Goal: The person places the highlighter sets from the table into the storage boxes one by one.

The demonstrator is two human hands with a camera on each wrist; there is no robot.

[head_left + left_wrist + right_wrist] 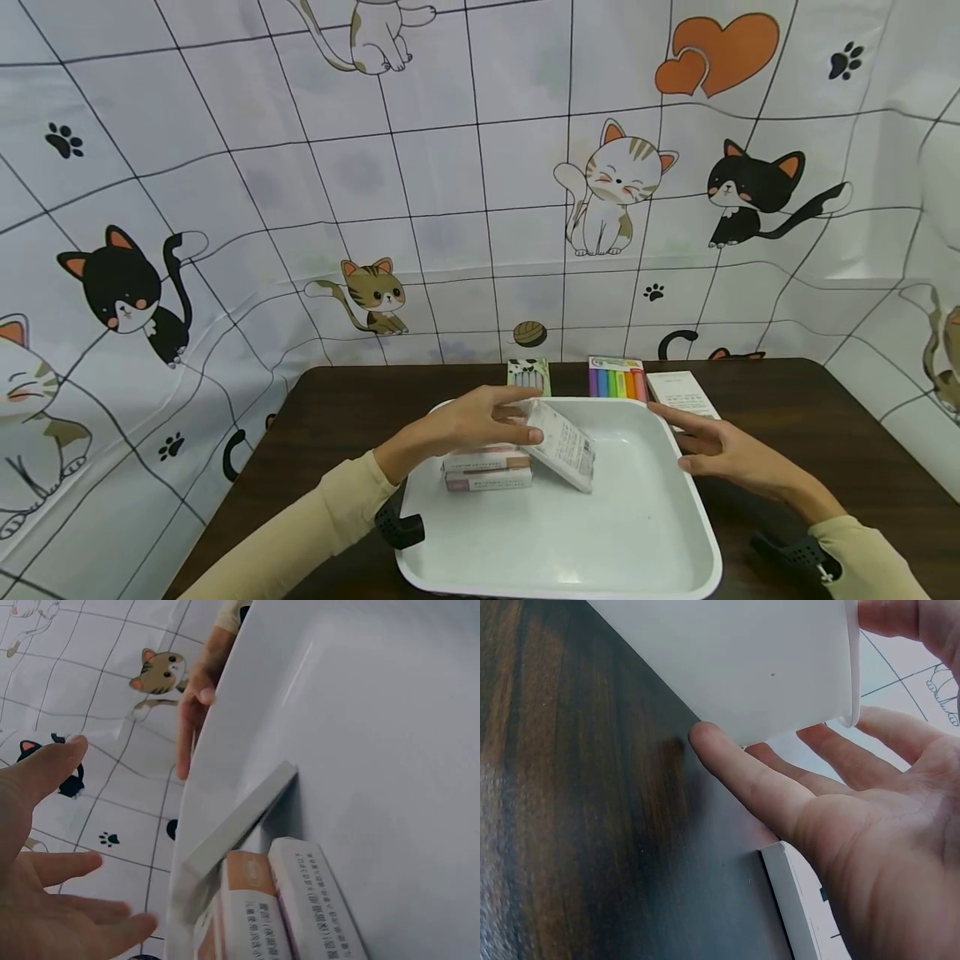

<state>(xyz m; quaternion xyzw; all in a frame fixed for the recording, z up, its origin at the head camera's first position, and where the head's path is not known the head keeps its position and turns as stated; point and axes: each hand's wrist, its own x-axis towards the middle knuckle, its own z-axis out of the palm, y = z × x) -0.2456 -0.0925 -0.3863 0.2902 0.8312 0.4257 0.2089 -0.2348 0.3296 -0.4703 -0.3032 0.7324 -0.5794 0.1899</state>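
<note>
A white tray (585, 542) holds several small white boxes with printed labels. Two of them, an upper box (480, 461) and a lower box (489, 480), lie stacked at its back left. Beside the stack a white box (564, 450) leans at a slant; in the left wrist view this leaning box (244, 821) rests against the tray wall. My left hand (476, 418) hovers over the boxes, its fingers spread and holding nothing in the left wrist view. At the tray's right rim is my right hand (716, 450), with extended fingers (750, 776) against the tray's outer side.
Behind the tray on the dark wooden table (360, 417) are a cow-patterned pack (528, 375), a pack of rainbow-coloured sticks (617, 379) and a white printed box (681, 390) near my right fingertips. A cat-print sheet (450, 183) hangs behind and beside the table.
</note>
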